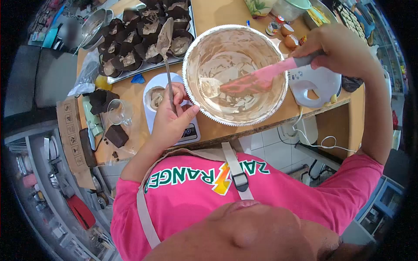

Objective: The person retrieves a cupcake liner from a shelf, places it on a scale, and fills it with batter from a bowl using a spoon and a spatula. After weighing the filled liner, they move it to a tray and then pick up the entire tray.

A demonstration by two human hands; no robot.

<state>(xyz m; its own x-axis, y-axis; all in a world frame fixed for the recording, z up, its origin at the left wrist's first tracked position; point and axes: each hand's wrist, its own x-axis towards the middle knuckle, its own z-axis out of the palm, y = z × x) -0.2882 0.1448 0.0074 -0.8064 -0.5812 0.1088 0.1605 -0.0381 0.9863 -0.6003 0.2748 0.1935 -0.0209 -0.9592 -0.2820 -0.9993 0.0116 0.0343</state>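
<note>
My left hand (172,117) is closed around the thin handle of a batter-coated spoon (165,39), its bowl pointing away from me. That hand's fingers also touch the rim of a large white tub (188,93), whose inside is smeared with light brown batter. My right hand (333,50) grips the grey handle of a pink spatula (261,78). The spatula's blade is inside the tub, smeared with batter; a pale patch of batter (209,87) lies near its tip. Beside my left hand, a small cup with batter (155,98) stands on a white kitchen scale (150,119), partly hidden by the hand.
A metal tray (193,26) carries several dark paper cups of batter (150,28). A white hand mixer (318,85) with its cord lies right of the tub, near cracked eggshells (291,41). A clear plastic cup (119,112) and dark paper liners (116,136) lie left.
</note>
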